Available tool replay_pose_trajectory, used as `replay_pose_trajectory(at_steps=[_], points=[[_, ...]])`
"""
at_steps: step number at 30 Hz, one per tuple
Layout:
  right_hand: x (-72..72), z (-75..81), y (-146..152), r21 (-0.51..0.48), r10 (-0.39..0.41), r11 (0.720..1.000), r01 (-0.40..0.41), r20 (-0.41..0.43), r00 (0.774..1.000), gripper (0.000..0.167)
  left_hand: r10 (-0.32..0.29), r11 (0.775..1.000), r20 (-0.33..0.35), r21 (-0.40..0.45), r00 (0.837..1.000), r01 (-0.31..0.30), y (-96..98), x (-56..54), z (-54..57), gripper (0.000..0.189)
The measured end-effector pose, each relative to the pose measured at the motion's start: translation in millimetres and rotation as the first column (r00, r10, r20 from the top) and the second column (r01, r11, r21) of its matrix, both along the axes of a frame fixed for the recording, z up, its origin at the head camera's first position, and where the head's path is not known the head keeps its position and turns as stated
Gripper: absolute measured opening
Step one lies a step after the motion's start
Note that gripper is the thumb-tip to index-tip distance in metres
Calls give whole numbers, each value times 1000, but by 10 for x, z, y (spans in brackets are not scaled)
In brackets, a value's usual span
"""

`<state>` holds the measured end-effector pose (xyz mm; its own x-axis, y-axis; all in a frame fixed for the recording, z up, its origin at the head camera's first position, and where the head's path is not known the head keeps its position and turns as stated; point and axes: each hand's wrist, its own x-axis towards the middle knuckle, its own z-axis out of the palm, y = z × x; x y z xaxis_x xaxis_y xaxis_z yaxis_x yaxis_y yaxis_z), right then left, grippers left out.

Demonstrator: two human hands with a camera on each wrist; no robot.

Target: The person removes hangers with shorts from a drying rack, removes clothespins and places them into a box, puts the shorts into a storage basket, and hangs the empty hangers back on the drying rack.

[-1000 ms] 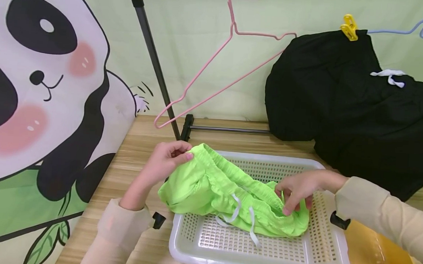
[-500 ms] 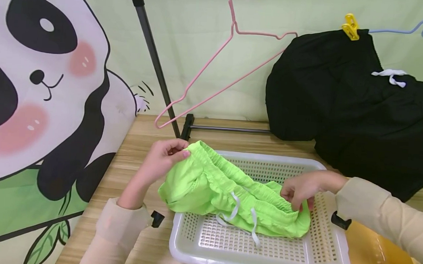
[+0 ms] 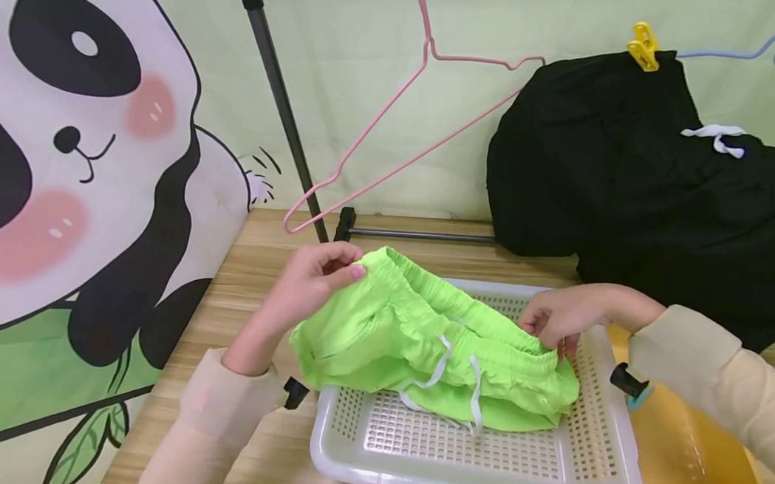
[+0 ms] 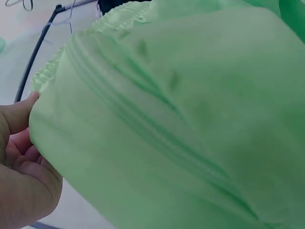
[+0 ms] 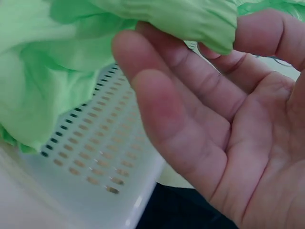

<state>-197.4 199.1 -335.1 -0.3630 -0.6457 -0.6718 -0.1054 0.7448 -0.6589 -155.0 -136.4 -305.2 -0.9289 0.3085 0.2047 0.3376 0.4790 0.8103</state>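
Bright green shorts with an elastic waistband and white drawstrings are stretched sideways over a white perforated basket. At the waistband's left end, my left hand pinches the cloth between thumb and fingers. My right hand grips the other end, above the basket's right part. In the right wrist view, the thumb and fingers of the right hand close on the waistband edge. Green cloth fills most of the left wrist view. The lower part of the shorts hangs in folds into the basket.
A pink hanger hangs behind the basket beside a black rack pole. Black shorts hang at the right, fixed with a yellow clip to a blue hanger. An orange basin stands right of the basket.
My right hand has shifted up and right, from inside the waistband to a grip on its end. My left hand has risen slightly, and the waistband is lifted and straighter.
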Motion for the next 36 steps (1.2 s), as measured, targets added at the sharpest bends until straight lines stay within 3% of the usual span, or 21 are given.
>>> replay_pose_trajectory(at_steps=[5, 14, 21, 31, 36], points=[[-45, 112, 73, -49, -17, 999, 17, 3, 1000, 7, -75, 997, -49, -9, 996, 74, 151, -18, 136, 6], [-71, 284, 251, -80, -49, 996, 41, -91, 995, 8, -154, 988, -108, -36, 982, 151, 404, -25, 327, 3], [-83, 429, 381, -149, -60, 988, 39, -137, 989, 3, -218, 975, -186, -77, 958, 207, 547, -59, 491, 3], [-121, 594, 535, -214, -54, 977, 11, -197, 979, 6, -286, 958, -167, -57, 943, 281, 774, -31, 776, 4], [-120, 643, 604, -222, -73, 975, 21, -226, 971, 6, -330, 943, -192, -22, 924, 332, 894, 10, 866, 6]])
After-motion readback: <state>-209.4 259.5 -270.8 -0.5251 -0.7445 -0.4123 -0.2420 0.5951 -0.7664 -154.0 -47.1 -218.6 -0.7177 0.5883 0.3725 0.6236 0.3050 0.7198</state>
